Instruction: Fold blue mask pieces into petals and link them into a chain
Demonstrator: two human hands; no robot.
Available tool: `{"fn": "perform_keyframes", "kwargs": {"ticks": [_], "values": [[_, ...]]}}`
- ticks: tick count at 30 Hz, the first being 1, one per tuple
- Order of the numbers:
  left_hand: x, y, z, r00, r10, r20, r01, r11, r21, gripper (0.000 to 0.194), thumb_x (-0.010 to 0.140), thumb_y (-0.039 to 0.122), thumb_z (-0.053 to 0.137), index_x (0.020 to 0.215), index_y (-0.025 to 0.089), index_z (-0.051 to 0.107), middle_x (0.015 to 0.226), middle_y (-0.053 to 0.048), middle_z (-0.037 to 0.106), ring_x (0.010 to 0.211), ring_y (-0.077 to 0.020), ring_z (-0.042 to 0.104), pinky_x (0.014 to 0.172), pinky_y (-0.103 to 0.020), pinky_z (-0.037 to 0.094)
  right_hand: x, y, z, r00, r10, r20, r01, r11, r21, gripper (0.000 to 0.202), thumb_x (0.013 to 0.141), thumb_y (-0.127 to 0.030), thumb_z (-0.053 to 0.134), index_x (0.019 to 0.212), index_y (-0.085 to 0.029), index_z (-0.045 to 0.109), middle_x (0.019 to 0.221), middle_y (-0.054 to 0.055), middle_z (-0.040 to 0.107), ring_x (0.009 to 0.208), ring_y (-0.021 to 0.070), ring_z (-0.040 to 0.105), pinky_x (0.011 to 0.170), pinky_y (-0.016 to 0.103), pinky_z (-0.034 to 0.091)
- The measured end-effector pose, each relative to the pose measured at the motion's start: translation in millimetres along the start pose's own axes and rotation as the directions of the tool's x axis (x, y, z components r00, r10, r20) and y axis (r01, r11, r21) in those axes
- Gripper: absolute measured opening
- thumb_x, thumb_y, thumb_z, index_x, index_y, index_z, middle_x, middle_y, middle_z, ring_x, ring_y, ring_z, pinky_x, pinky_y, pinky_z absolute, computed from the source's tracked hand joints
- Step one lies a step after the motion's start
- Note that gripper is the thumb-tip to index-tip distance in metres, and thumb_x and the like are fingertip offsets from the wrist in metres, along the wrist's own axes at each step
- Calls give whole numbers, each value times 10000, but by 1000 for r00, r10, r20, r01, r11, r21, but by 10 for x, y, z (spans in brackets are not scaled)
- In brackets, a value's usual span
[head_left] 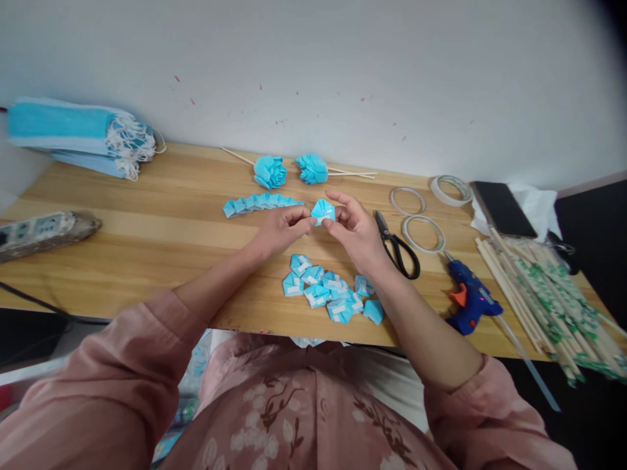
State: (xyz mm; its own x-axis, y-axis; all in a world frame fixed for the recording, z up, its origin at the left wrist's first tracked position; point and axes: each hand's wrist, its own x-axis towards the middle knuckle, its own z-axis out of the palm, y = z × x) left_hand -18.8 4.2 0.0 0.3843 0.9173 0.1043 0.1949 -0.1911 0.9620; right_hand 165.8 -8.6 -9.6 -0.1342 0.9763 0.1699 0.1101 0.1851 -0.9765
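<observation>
Between my two hands, above the wooden table, is a small folded blue piece (322, 211) with a white strip on it. My left hand (285, 230) pinches its left lower edge with thumb and finger. On the other side, my right hand (356, 230) grips its right edge, the thumb at the lower corner. Below the hands lies a loose group of similar folded blue pieces (317, 295), several with white strips. A curved row of overlapping blue pieces (259, 202) stretches behind my left hand. Two blue flowers on thin sticks, one left (270, 172) and one right (312, 169), lie farther back.
Scissors (402, 253), tape rolls (450, 190) and a blue glue gun (473, 297) lie to the right. Beyond them are bundled wooden sticks (548, 294) and a dark phone (504, 209). Stacked blue face masks (63, 124) and a power strip (44, 232) are at left.
</observation>
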Motion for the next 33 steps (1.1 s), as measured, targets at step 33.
{"fn": "perform_keyframes", "kwargs": {"ticks": [33], "values": [[33, -84, -10, 999, 38, -20, -37, 999, 33, 242, 813, 339, 636, 662, 167, 557, 632, 32, 493, 611, -99, 419, 599, -248, 328, 1, 33, -5, 998, -57, 25, 59, 995, -86, 508, 846, -446, 706, 1310, -267, 603, 855, 6, 637, 802, 191, 614, 777, 356, 534]]}}
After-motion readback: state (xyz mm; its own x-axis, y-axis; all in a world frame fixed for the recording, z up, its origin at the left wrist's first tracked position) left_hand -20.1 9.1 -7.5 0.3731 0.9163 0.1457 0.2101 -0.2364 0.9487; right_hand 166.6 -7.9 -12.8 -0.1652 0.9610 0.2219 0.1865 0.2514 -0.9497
